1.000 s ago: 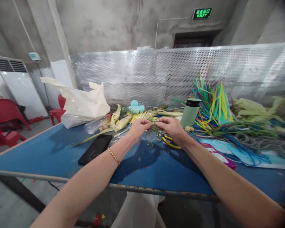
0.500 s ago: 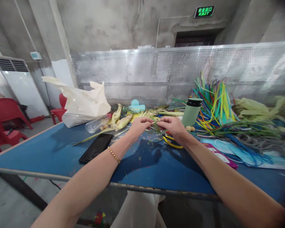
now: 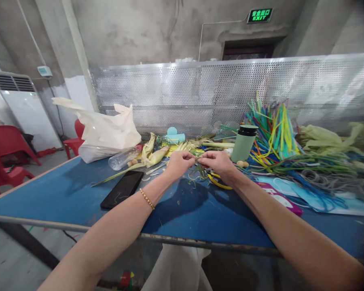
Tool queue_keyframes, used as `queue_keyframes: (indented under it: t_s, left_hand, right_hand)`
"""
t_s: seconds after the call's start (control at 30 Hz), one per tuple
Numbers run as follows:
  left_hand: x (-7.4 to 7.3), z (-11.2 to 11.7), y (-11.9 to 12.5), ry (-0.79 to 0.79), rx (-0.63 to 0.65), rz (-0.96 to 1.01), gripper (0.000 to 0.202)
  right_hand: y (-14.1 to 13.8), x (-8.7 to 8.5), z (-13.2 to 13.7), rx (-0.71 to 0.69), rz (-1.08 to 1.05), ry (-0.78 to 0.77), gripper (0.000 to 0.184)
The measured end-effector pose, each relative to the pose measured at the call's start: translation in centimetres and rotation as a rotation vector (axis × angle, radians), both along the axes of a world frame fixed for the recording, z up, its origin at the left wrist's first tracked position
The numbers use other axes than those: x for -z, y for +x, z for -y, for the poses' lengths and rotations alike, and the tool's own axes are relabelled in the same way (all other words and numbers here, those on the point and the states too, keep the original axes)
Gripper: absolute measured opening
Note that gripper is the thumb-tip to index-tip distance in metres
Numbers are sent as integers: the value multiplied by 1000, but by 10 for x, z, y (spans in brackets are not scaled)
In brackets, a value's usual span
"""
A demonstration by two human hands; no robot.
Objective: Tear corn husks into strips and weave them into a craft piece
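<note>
My left hand and my right hand meet above the middle of the blue table, fingertips pinched close together. Between them is a small bundle of thin green plant strips, its ends hanging below the fingers. Which hand bears more of it I cannot tell. Just under my right hand lie yellow-handled pliers or scissors, partly hidden by the wrist. Behind the hands are pale corn husks. A green tumbler with a black lid stands upright right of my right hand.
Left of my hands are a black phone, a clear bottle and a white plastic bag. Colourful pipe cleaners, green cords, a purple packet and a blue mask lie at right. A perforated metal panel stands behind.
Both hands have drawn slightly closer at the fingertips, and the right fingers have curled in more around the green strips. The things on the table have stayed in place.
</note>
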State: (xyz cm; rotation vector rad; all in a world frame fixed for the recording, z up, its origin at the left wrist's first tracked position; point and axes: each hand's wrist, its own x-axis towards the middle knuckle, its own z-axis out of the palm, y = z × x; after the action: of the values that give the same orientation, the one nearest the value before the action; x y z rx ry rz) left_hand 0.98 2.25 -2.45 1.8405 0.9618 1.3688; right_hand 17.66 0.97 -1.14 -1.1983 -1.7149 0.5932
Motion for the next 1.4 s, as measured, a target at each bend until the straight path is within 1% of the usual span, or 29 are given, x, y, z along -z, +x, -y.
queue_keyframes:
  t_s: [0.07, 0.17, 0.27, 0.37, 0.47, 0.57, 0.63, 0.77, 0.83, 0.93, 1.03, 1.23, 1.4]
  left_hand:
    - [1, 0, 1, 0, -9, 18, 6]
    - [0, 3, 3, -87, 57, 111, 8]
    - [-4, 9, 2, -178, 137, 143, 12]
    - [-9, 14, 1, -247, 145, 145, 11]
    - [-13, 17, -1, -308, 172, 168, 19]
    - [-11, 16, -2, -331, 219, 195, 17]
    - [-9, 13, -3, -343, 201, 223, 15]
    - [-6, 5, -4, -387, 173, 291, 16]
    - [-5, 3, -4, -395, 176, 319, 16]
    - [-5, 3, -4, -386, 177, 313, 14]
    - [-5, 4, -3, -373, 184, 279, 12]
    - [-4, 3, -4, -335, 173, 199, 10]
    - [-4, 2, -5, -304, 163, 146, 11]
  right_hand:
    - [0, 1, 0, -3, -21, -9, 19]
    - [0, -1, 1, -5, -56, -2, 20]
    - [2, -5, 2, -10, -48, 10, 23]
    - [3, -7, 3, -17, -22, 18, 25]
    - [2, -7, 4, -51, -52, 7, 29]
    - [1, -6, 5, -107, -78, -3, 33]
    - [2, -6, 5, -116, -80, -8, 34]
    - [5, -8, 3, -49, -136, -14, 37]
    - [6, -8, 2, -44, -136, -13, 39]
    - [5, -6, 2, -70, -71, 6, 36]
    - [4, -6, 2, -100, 2, 58, 31]
    - [8, -8, 0, -43, 177, 146, 27]
    - [10, -9, 0, -45, 305, 197, 22]
